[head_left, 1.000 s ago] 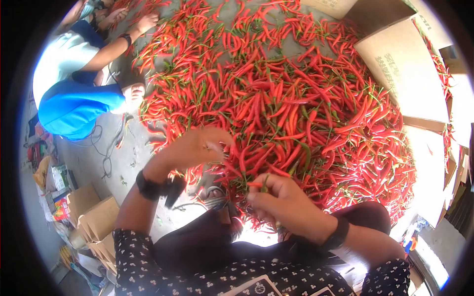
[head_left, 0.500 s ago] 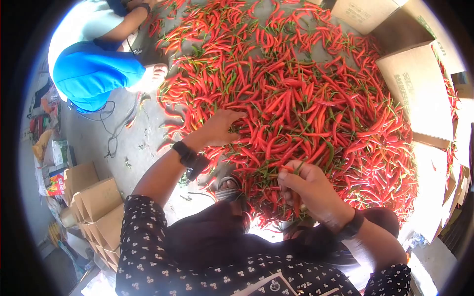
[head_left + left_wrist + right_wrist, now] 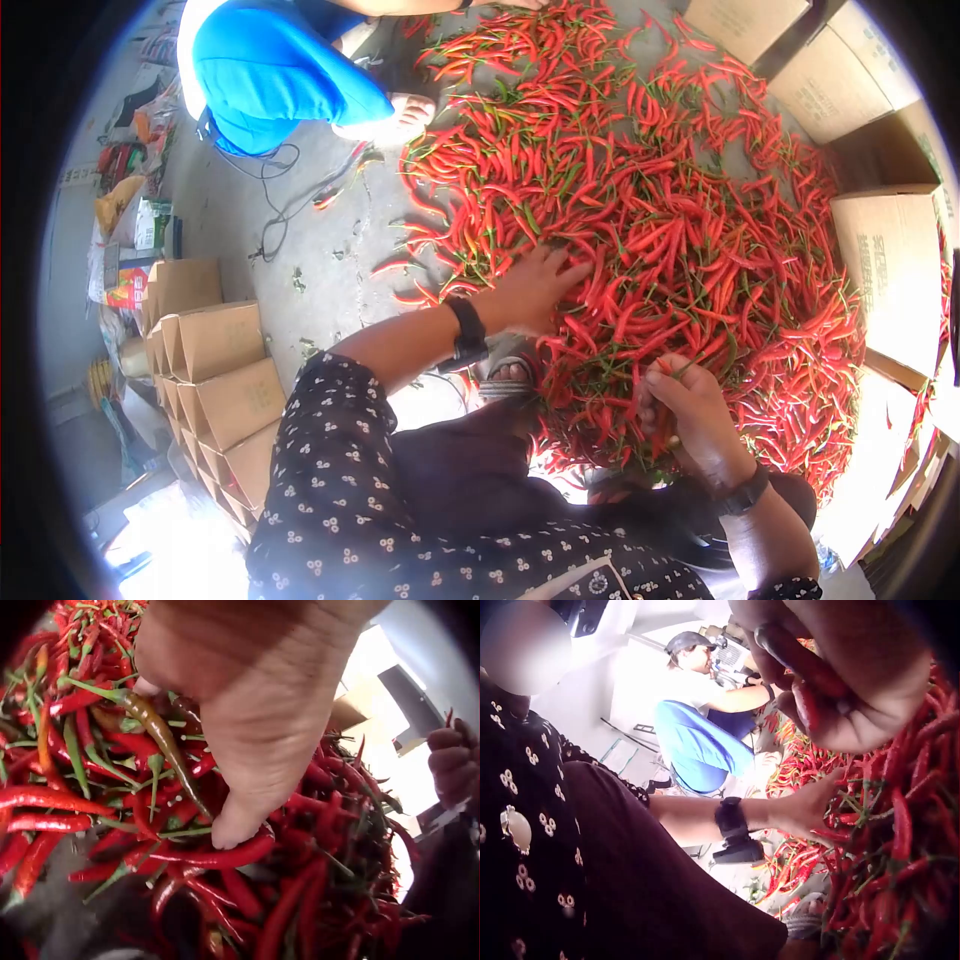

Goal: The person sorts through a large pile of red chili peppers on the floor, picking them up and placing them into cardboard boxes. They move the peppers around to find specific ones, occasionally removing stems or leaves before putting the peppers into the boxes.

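Red chili peppers (image 3: pixel 650 230), with green stems and a few darker ones, lie in a broad heap on the floor. My left hand (image 3: pixel 530 290) reaches into the heap's near left side, its fingers spread over the chilies. In the left wrist view its thumb comes down on a red chili (image 3: pixel 225 859), beside a brownish-green chili (image 3: pixel 159 727); the other fingertips are hidden. Over the heap's near edge, my right hand (image 3: pixel 695 405) has its fingers curled round red chilies (image 3: pixel 814 667), which show against the palm in the right wrist view.
Open cardboard boxes (image 3: pixel 885 255) stand along the heap's right side. Folded cartons (image 3: pixel 235 390) are stacked at the left. Another person in blue trousers (image 3: pixel 270 75) crouches at the far left, near a dark cable (image 3: pixel 275 215). My sandalled foot (image 3: pixel 505 375) is at the heap's near edge.
My left hand has gone from raised above the floor down onto the chilies. The right hand keeps its hold near the heap's front. The head view has swung left.
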{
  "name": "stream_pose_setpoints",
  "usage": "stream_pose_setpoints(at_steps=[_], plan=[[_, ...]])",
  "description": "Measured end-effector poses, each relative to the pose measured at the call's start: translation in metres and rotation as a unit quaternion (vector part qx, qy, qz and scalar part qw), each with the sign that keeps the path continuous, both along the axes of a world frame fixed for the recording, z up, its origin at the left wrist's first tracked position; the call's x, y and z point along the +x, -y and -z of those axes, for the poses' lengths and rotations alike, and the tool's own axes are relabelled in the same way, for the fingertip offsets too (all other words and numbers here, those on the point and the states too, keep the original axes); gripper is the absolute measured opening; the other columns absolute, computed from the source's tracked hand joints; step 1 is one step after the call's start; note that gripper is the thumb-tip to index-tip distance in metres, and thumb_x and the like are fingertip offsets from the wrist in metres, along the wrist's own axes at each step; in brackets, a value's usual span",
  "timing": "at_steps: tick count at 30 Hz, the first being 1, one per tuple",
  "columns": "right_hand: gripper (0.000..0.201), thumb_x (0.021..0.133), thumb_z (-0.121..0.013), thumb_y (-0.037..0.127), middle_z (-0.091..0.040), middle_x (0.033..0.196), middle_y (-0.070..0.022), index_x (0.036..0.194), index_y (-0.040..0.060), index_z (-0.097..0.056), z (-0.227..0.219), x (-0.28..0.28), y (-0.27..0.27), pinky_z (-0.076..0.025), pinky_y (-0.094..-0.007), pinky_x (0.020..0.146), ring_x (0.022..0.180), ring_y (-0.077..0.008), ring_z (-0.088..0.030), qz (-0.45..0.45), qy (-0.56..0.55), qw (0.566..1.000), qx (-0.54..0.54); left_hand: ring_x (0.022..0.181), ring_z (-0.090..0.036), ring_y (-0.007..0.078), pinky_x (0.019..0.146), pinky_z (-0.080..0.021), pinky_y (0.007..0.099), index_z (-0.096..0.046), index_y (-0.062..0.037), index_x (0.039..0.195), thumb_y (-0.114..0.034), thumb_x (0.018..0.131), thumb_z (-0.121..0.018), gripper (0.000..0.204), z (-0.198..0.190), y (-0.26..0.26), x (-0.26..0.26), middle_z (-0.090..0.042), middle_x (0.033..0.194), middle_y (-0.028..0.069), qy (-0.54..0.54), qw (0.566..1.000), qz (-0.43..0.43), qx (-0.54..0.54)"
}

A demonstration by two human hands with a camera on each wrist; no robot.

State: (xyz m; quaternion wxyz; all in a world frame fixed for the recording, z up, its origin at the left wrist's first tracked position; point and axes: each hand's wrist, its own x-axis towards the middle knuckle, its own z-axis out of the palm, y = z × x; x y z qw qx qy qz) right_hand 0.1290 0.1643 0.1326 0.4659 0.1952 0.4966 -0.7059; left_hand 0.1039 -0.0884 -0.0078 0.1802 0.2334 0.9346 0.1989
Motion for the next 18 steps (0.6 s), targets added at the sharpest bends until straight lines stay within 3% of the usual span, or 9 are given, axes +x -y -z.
stream_pose_setpoints(at_steps=[3,8,10,11,13,14,16,18], plan=[[0.012,0.090,-0.057,0.017,-0.056,0.070,-0.0006,0.088,0.0054,-0.052,-0.002,0.001,0.002,-0.043,-0.0202,0.041,0.056,-0.0074,-0.055,-0.001,-0.008,1.000,0.014,0.109,-0.043,0.0390,0.091,-0.043,0.0466,-0.034,-0.0140,0.138,-0.023,0.058,-0.079,0.092,-0.002,0.001,0.028,-0.041,0.122,0.0190,0.073,0.997,-0.039,-0.011],[0.010,0.090,-0.057,0.014,-0.055,0.070,0.0000,0.087,0.0059,-0.053,0.001,0.006,0.007,-0.043,-0.0202,0.050,0.058,-0.0076,-0.054,-0.020,-0.019,0.999,0.041,0.114,-0.041,0.0391,0.090,-0.044,0.0471,-0.031,-0.0199,0.140,-0.027,0.059,-0.081,0.096,0.011,0.004,0.045,-0.040,0.123,0.0198,-0.020,0.998,-0.052,0.033],[0.008,0.090,-0.056,0.013,-0.055,0.070,0.0002,0.087,0.0063,-0.053,-0.001,0.007,0.009,-0.042,-0.0204,0.055,0.058,-0.0075,-0.053,0.000,-0.011,0.999,0.031,0.114,-0.046,0.0378,0.088,-0.045,0.0461,-0.032,-0.0190,0.140,-0.027,0.060,-0.080,0.094,0.011,0.004,0.035,-0.042,0.128,0.0203,0.087,0.995,-0.059,0.003],[0.008,0.090,-0.056,0.013,-0.055,0.070,0.0002,0.087,0.0063,-0.053,-0.001,0.007,0.009,-0.042,-0.0204,0.055,0.058,-0.0075,-0.053,-0.002,-0.012,0.999,0.031,0.114,-0.046,0.0378,0.088,-0.045,0.0461,-0.032,-0.0190,0.140,-0.027,0.060,-0.080,0.094,0.007,0.003,0.033,-0.042,0.128,0.0203,0.086,0.994,-0.060,0.003],[0.008,0.090,-0.056,0.013,-0.055,0.071,-0.0003,0.086,0.0062,-0.052,-0.001,0.007,0.006,-0.043,-0.0205,0.054,0.058,-0.0075,-0.052,-0.005,-0.023,0.999,0.038,0.108,-0.054,0.0338,0.087,-0.046,0.0434,-0.032,-0.0163,0.139,-0.026,0.062,-0.078,0.090,-0.004,0.000,0.030,-0.052,0.121,0.0202,0.203,0.965,-0.153,0.064],[0.008,0.090,-0.056,0.013,-0.055,0.071,-0.0003,0.086,0.0062,-0.052,-0.002,0.007,0.007,-0.043,-0.0205,0.054,0.058,-0.0075,-0.052,-0.006,-0.023,0.999,0.038,0.108,-0.054,0.0338,0.087,-0.046,0.0434,-0.032,-0.0163,0.139,-0.026,0.062,-0.078,0.090,-0.007,-0.001,0.031,-0.052,0.121,0.0202,0.202,0.965,-0.154,0.064],[0.008,0.090,-0.055,0.012,-0.055,0.071,-0.0017,0.086,0.0058,-0.052,-0.006,0.006,0.008,-0.042,-0.0201,0.052,0.058,-0.0077,-0.052,0.020,-0.027,0.999,0.028,0.094,-0.062,0.0267,0.084,-0.048,0.0379,-0.032,-0.0117,0.138,-0.023,0.064,-0.077,0.087,-0.011,-0.005,0.035,-0.062,0.103,0.0139,0.260,0.927,-0.195,0.188],[0.009,0.089,-0.055,0.012,-0.055,0.071,-0.0022,0.086,0.0056,-0.052,-0.014,0.005,0.007,-0.041,-0.0199,0.051,0.058,-0.0081,-0.052,0.001,-0.020,1.000,0.020,0.096,-0.062,0.0245,0.083,-0.048,0.0363,-0.034,-0.0105,0.137,-0.022,0.065,-0.077,0.085,-0.046,-0.017,0.040,-0.063,0.101,0.0134,0.287,0.906,-0.204,0.234]])
